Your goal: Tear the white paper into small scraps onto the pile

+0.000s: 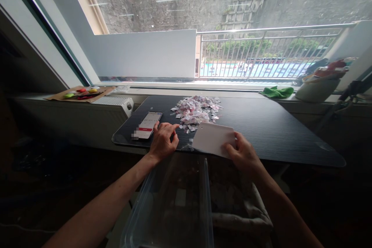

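My right hand [242,149] grips a thin white card [213,138] by its right side, thumb on the near face. The card is tilted above the table's front edge and has a small dark mark near its upper left corner. My left hand [164,139] hovers palm down beside a phone [147,125], fingers apart and partly bent, with nothing visible in them. Its fingertips point toward a heap of small cut paper pieces [196,110] at the back of the dark table. Some loose scraps lie between the left hand and the card.
Below the table's front edge stands a clear plastic bin [207,201]. The dark table [261,128] extends right. A white radiator [114,102] is at left, by cardboard [72,93] with colourful items. On the sill are a green cloth [277,92] and a filled pale container [316,89].
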`<state>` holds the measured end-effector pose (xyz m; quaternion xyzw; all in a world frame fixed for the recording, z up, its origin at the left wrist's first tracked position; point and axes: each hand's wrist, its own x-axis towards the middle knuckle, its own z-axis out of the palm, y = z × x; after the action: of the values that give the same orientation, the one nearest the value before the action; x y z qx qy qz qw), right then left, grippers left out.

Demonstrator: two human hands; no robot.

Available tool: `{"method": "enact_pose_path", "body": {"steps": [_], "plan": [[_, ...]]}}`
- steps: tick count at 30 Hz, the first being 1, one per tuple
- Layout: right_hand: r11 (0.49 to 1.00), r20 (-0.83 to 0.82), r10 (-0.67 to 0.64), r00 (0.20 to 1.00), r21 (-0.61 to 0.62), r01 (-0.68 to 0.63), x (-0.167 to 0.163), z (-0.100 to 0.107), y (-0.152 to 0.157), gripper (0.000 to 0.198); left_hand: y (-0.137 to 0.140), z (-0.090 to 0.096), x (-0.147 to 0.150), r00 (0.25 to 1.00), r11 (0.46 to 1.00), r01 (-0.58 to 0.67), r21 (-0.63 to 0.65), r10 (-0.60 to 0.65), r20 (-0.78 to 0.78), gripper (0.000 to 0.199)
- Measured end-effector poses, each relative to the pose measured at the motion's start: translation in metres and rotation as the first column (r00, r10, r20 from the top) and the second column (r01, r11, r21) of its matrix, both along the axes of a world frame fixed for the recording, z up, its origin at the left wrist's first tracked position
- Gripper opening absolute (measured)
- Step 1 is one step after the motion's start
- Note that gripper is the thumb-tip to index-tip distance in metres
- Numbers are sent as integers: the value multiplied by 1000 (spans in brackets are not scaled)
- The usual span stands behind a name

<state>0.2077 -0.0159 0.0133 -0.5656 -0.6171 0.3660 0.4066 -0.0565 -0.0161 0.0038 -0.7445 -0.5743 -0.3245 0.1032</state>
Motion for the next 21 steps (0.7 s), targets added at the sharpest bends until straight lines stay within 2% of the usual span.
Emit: {"method": "enact_pose_path", "body": {"steps": [5, 10, 13, 18, 21], "plan": [[1000, 59, -27, 998, 11, 27, 2, -1, 1, 42, 0, 0, 0, 1000, 1000, -1, -5, 1, 3, 31], [999, 0, 27, 1000, -34, -27, -1, 0, -5, 44, 0, -1, 0, 1000, 1000, 1, 0, -1, -2, 32], [999, -17, 43, 999, -16, -43, -4, 3, -5, 43, 0, -1, 0, 1000, 1000, -2, -2, 2, -1, 32], [999, 61, -28, 998, 29, 26, -8, 4, 0, 42, 0, -1, 0, 1000, 1000, -4, -2, 4, -1, 32], [1000, 25, 14, 1000, 21, -14, -9, 4, 0, 39, 0, -1, 0, 1000, 1000, -6, -3, 6, 1, 33]]}}
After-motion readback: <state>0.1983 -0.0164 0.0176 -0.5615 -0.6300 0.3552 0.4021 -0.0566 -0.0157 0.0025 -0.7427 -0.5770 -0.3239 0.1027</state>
